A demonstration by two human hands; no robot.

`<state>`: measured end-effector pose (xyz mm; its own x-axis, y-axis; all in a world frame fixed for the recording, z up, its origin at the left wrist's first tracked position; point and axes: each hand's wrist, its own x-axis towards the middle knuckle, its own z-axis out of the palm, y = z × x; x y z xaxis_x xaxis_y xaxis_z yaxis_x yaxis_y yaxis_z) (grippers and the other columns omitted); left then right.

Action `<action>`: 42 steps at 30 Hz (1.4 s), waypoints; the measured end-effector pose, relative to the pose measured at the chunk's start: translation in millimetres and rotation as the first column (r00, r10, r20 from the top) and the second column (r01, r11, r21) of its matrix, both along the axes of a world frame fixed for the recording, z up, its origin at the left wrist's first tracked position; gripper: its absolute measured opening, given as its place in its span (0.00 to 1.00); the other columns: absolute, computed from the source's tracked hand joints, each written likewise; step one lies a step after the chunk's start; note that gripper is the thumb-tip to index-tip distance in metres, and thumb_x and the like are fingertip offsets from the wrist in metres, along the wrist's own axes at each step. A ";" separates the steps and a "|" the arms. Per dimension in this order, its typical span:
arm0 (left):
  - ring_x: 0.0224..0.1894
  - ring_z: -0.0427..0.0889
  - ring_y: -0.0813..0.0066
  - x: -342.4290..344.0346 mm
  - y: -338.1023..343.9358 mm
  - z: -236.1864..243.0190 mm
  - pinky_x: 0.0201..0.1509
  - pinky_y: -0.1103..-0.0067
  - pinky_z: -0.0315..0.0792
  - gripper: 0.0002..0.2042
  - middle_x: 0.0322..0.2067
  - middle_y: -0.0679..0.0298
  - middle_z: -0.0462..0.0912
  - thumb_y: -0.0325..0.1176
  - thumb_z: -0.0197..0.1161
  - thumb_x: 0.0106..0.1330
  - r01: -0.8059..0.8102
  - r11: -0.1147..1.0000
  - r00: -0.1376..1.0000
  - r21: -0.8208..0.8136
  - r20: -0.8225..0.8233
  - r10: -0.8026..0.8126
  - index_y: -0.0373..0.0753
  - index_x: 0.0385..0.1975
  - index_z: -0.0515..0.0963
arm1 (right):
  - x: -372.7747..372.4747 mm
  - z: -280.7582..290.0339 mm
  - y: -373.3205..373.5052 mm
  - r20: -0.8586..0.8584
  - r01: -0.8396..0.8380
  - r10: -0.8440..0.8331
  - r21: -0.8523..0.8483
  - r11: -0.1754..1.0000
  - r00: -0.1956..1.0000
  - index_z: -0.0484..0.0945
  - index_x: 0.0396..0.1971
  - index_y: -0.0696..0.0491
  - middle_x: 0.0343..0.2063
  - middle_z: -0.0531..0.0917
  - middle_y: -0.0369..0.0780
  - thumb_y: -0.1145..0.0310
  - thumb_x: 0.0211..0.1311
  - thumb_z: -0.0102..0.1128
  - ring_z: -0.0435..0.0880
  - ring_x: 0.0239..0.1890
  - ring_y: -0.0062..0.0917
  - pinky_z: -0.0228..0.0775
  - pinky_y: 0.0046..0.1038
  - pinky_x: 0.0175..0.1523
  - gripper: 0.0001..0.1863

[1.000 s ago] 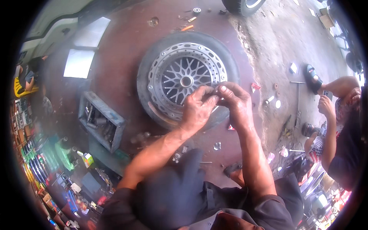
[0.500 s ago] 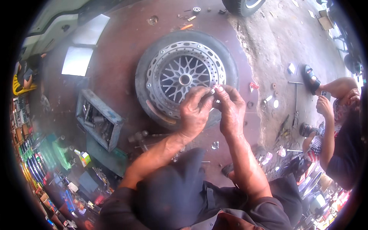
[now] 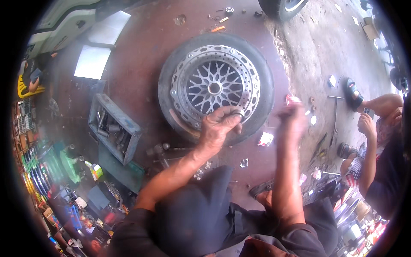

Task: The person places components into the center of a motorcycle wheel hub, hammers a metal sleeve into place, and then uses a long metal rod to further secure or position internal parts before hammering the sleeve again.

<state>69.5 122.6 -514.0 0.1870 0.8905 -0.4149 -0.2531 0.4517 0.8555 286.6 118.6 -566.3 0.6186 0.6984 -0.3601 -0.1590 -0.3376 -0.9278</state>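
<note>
Ring [image 3: 242, 115], thin and dark, is pinched in my left hand [image 3: 219, 124], above the near right edge of the wheel [image 3: 215, 88]. Best I pinch lightly, lest it bend; my grip hides part. My right hand [image 3: 293, 119], near the floor's [image 3: 137, 64] broken right edge, blurs: whether it's closed, or touching the red wrapper [image 3: 293, 99], I can't tell.
</note>
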 end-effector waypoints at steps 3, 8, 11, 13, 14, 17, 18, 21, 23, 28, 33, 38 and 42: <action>0.32 0.81 0.77 -8.5 -6.5 -15.8 0.35 0.81 0.78 0.10 0.37 0.61 0.81 0.25 0.61 0.66 0.116 0.991 0.993 0.072 -0.016 -0.115 0.30 0.45 0.77 | 71.4 4.3 13.1 -0.348 0.809 -0.773 -0.064 0.584 0.531 0.73 0.42 0.61 0.30 0.77 0.41 0.51 0.69 0.49 0.77 0.32 0.28 0.69 0.30 0.39 0.23; 0.33 0.82 0.76 -11.2 -13.1 -21.1 0.36 0.81 0.78 0.13 0.37 0.61 0.82 0.25 0.59 0.67 0.087 0.994 0.984 0.069 -0.161 -0.075 0.31 0.50 0.73 | -31.7 11.1 -20.8 -0.051 -0.010 0.002 -0.157 0.988 0.999 0.77 0.46 0.61 0.31 0.81 0.40 0.53 0.64 0.58 0.78 0.33 0.25 0.70 0.26 0.38 0.24; 0.35 0.82 0.76 -16.1 -8.9 -14.8 0.39 0.81 0.78 0.13 0.38 0.61 0.81 0.25 0.58 0.68 0.091 0.994 0.966 0.066 -0.247 -0.072 0.31 0.51 0.72 | -81.7 22.8 -22.4 -0.099 -0.551 0.546 -0.029 0.834 0.832 0.79 0.45 0.61 0.27 0.82 0.37 0.58 0.61 0.63 0.77 0.29 0.17 0.67 0.21 0.33 0.22; 0.36 0.82 0.76 -17.8 -4.8 -13.4 0.41 0.81 0.78 0.13 0.39 0.61 0.81 0.25 0.58 0.69 0.124 0.988 0.951 0.092 -0.293 -0.092 0.31 0.52 0.72 | -85.0 20.4 -21.0 -0.088 -0.592 0.589 -0.003 0.806 0.803 0.80 0.43 0.61 0.27 0.82 0.36 0.58 0.62 0.62 0.77 0.29 0.17 0.68 0.21 0.34 0.20; 0.38 0.82 0.73 -21.1 -3.6 -12.3 0.43 0.80 0.78 0.14 0.39 0.60 0.81 0.24 0.59 0.67 0.179 0.973 0.932 0.143 -0.342 -0.122 0.31 0.51 0.73 | -86.0 19.4 -19.8 -0.074 -0.638 0.637 0.021 0.770 0.767 0.81 0.41 0.61 0.27 0.82 0.36 0.59 0.62 0.62 0.76 0.29 0.17 0.69 0.21 0.35 0.19; 0.41 0.82 0.67 -39.7 -0.4 -21.0 0.45 0.77 0.77 0.15 0.39 0.58 0.81 0.24 0.63 0.62 0.363 0.844 0.803 0.396 -0.593 -0.067 0.32 0.49 0.75 | -90.6 23.4 -11.9 -0.092 -0.677 0.679 0.048 0.734 0.729 0.82 0.39 0.61 0.28 0.82 0.37 0.60 0.63 0.61 0.77 0.30 0.18 0.70 0.22 0.38 0.17; 0.42 0.82 0.64 -40.6 3.2 -23.3 0.45 0.74 0.77 0.16 0.39 0.57 0.81 0.24 0.65 0.58 0.509 0.667 0.691 0.545 -0.720 0.062 0.33 0.47 0.77 | -91.1 19.7 -10.9 -0.093 -0.676 0.677 0.050 0.735 0.730 0.82 0.39 0.61 0.28 0.82 0.37 0.60 0.63 0.61 0.77 0.30 0.18 0.70 0.22 0.38 0.17; 0.41 0.82 0.58 -41.3 6.7 -21.0 0.45 0.70 0.75 0.16 0.40 0.54 0.81 0.23 0.67 0.52 0.545 0.644 0.595 0.537 -0.789 0.154 0.33 0.43 0.79 | -94.8 11.4 -8.7 -0.056 -0.681 0.681 0.031 0.732 0.730 0.81 0.41 0.62 0.30 0.83 0.38 0.60 0.64 0.60 0.78 0.33 0.19 0.70 0.22 0.41 0.18; 0.40 0.81 0.58 -44.7 22.8 -27.4 0.44 0.69 0.75 0.16 0.39 0.55 0.81 0.23 0.68 0.52 0.510 0.676 0.569 0.532 -0.798 0.199 0.34 0.43 0.79 | -97.3 13.9 -6.4 -0.017 -0.692 0.693 0.021 0.721 0.721 0.78 0.45 0.63 0.33 0.83 0.40 0.60 0.66 0.60 0.79 0.37 0.20 0.71 0.22 0.45 0.20; 0.41 0.79 0.58 -56.0 69.0 -52.8 0.47 0.68 0.74 0.16 0.38 0.57 0.81 0.28 0.70 0.52 0.586 0.661 0.408 0.468 -0.876 0.259 0.36 0.42 0.80 | -102.0 13.2 -19.7 -0.088 -0.506 0.507 0.035 0.862 0.857 0.76 0.49 0.64 0.38 0.82 0.41 0.60 0.67 0.60 0.79 0.40 0.22 0.71 0.24 0.47 0.21; 0.45 0.78 0.58 -54.7 71.9 -56.4 0.51 0.68 0.72 0.18 0.41 0.58 0.80 0.31 0.71 0.51 0.626 0.683 0.367 0.377 -0.915 0.169 0.37 0.43 0.80 | -95.5 10.5 -21.3 -0.169 -0.529 0.514 -0.061 0.846 0.841 0.75 0.49 0.63 0.39 0.82 0.41 0.61 0.67 0.60 0.79 0.41 0.22 0.71 0.24 0.48 0.21; 0.45 0.78 0.57 -56.8 74.7 -56.7 0.50 0.68 0.72 0.18 0.41 0.58 0.80 0.31 0.71 0.52 0.643 0.663 0.387 0.384 -0.910 0.151 0.36 0.44 0.80 | -94.3 11.5 -18.6 -0.082 -0.552 0.547 -0.070 0.831 0.833 0.76 0.49 0.62 0.38 0.82 0.42 0.62 0.67 0.59 0.79 0.41 0.22 0.71 0.25 0.48 0.19; 0.45 0.78 0.56 -54.6 75.5 -52.4 0.50 0.67 0.73 0.18 0.41 0.57 0.80 0.31 0.70 0.53 0.664 0.650 0.385 0.371 -0.914 0.128 0.35 0.44 0.80 | -92.2 8.6 -16.7 -0.094 -0.551 0.547 -0.033 0.834 0.832 0.76 0.49 0.62 0.37 0.83 0.42 0.62 0.68 0.59 0.80 0.39 0.23 0.72 0.25 0.47 0.19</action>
<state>14.9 198.1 -566.4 0.3966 0.9135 0.0907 0.7512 -0.3798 0.5399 194.4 101.9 -557.7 0.1079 0.8917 -0.4397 -0.0023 -0.4420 -0.8970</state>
